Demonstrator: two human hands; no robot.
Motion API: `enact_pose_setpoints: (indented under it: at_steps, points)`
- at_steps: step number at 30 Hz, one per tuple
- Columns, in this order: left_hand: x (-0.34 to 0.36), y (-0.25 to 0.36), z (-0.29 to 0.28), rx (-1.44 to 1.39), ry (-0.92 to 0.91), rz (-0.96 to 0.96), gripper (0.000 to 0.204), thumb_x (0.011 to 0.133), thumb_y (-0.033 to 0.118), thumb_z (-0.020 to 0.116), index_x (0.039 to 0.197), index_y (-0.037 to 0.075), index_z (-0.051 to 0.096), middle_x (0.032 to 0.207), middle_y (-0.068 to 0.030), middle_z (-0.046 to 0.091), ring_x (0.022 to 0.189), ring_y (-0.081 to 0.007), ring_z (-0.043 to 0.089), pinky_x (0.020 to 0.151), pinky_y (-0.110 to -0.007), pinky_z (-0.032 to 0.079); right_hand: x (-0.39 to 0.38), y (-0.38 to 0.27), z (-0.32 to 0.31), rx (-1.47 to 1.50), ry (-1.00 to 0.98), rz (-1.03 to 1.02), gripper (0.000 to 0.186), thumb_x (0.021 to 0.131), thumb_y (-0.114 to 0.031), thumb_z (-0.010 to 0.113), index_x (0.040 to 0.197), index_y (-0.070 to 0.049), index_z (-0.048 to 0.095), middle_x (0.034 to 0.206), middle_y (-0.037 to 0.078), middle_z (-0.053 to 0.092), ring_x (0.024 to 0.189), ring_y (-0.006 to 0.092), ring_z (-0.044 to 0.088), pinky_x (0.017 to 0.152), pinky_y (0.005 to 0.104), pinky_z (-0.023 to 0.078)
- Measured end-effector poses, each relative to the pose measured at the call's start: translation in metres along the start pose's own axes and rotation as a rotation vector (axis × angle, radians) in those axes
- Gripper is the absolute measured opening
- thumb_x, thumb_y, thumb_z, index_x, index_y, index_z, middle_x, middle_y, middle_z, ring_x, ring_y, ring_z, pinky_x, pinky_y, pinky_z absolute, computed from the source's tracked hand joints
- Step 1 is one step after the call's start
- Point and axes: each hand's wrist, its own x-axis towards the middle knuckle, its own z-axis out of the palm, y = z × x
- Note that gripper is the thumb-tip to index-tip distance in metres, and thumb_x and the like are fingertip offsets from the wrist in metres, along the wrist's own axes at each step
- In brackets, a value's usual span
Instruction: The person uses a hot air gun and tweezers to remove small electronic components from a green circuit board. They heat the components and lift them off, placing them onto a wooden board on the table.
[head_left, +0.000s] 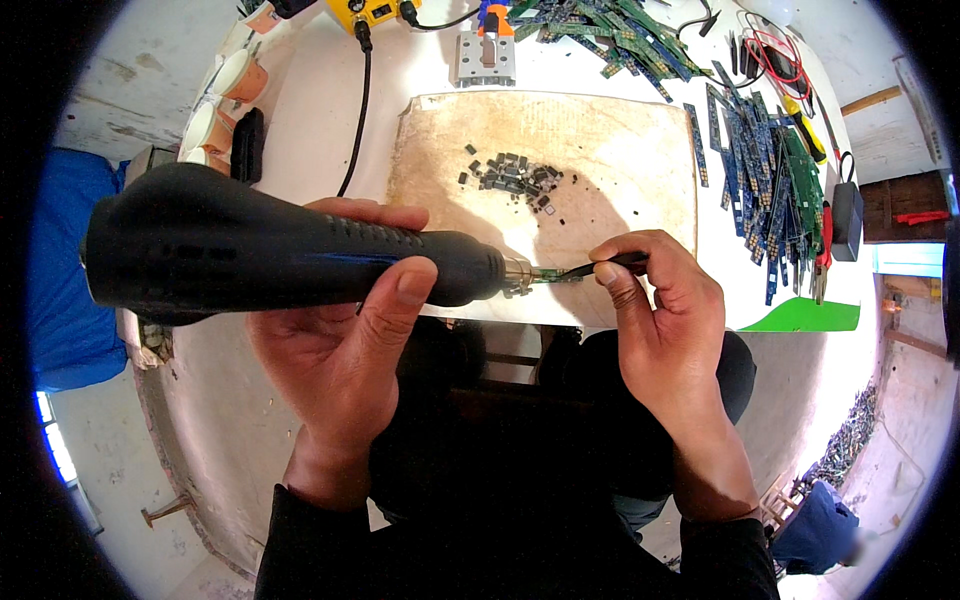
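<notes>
My left hand (pixel 335 345) is wrapped round a black hot air gun (pixel 250 245), its metal nozzle facing right. Just off the nozzle sits a small green circuit board strip (pixel 553 276), partly hidden by it. Pinched between thumb and fingers of my right hand (pixel 668 325) are dark tweezers (pixel 600 266). Their tips reach the strip; whether they grip it or only touch it I cannot tell. Beyond both hands, a loose pile of small black chips (pixel 512 176) lies on a stained tan board (pixel 620 125).
Circuit board strips (pixel 770 185) are heaped at the right, with more strips (pixel 625 40) at the back. A metal block fixture (pixel 486 60) and a yellow box (pixel 368 12) with a black cable stand at the far side. Paper cups (pixel 240 76) line the left edge.
</notes>
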Motion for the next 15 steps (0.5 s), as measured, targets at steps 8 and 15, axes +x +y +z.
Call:
enact_pose_setpoints:
  at_steps: [8, 15]
  points:
    - [-0.0002, 0.0043, 0.0059, 0.138, 0.035, -0.009, 0.04, 0.095, 0.022, 0.08, 0.119, -0.003, 0.059, 0.113, -0.0188, 0.07, 0.104, -0.0248, 0.07, 0.093, -0.038, 0.06, -0.0003, 0.0, -0.0001, 0.0, 0.005, -0.012, 0.01, 0.092, 0.008, 0.07, 0.1, 0.001, 0.069, 0.093, 0.015, 0.071, 0.079, 0.0261, 0.071, 0.069, 0.0323, 0.053]
    - [0.0003, -0.0019, -0.0023, 0.04, -0.01, 0.0, 0.041, 0.09, 0.0, 0.08, 0.125, 0.001, 0.059, 0.123, -0.0184, 0.069, 0.112, -0.0249, 0.072, 0.096, -0.037, 0.064, -0.0006, 0.0016, -0.0005, -0.006, 0.0, -0.013, 0.01, 0.092, 0.008, 0.07, 0.1, 0.001, 0.069, 0.094, 0.016, 0.071, 0.079, 0.0261, 0.071, 0.069, 0.0322, 0.054]
